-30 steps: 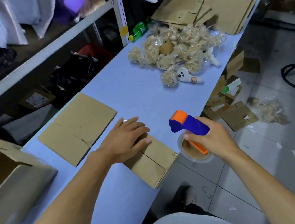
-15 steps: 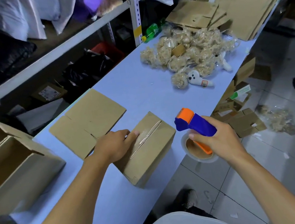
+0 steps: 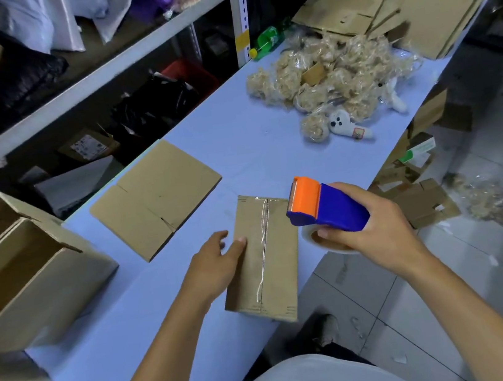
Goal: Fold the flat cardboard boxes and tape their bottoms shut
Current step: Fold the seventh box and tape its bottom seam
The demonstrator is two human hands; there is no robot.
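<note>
A small folded cardboard box (image 3: 281, 263) stands near the table's front edge, bottom side up, with clear tape along its seam. My left hand (image 3: 214, 266) rests against the box's left side, thumb on top. My right hand (image 3: 369, 232) grips a blue and orange tape dispenser (image 3: 323, 204) just right of the box, its orange cutter above the box's far right corner. A flat unfolded cardboard box (image 3: 156, 197) lies on the blue table (image 3: 236, 134) to the left.
Open cardboard boxes (image 3: 18, 268) stand at the table's left end. A heap of bagged straw filler (image 3: 324, 73) and a white plush toy (image 3: 349, 126) lie farther along, with stacked flat boxes (image 3: 404, 1) beyond. Shelving runs along the left; cardboard scraps litter the floor at right.
The box was turned up from lying flat and rotated so its taped seam runs toward me. My left hand slid from the top to its left side; the dispenser rose slightly.
</note>
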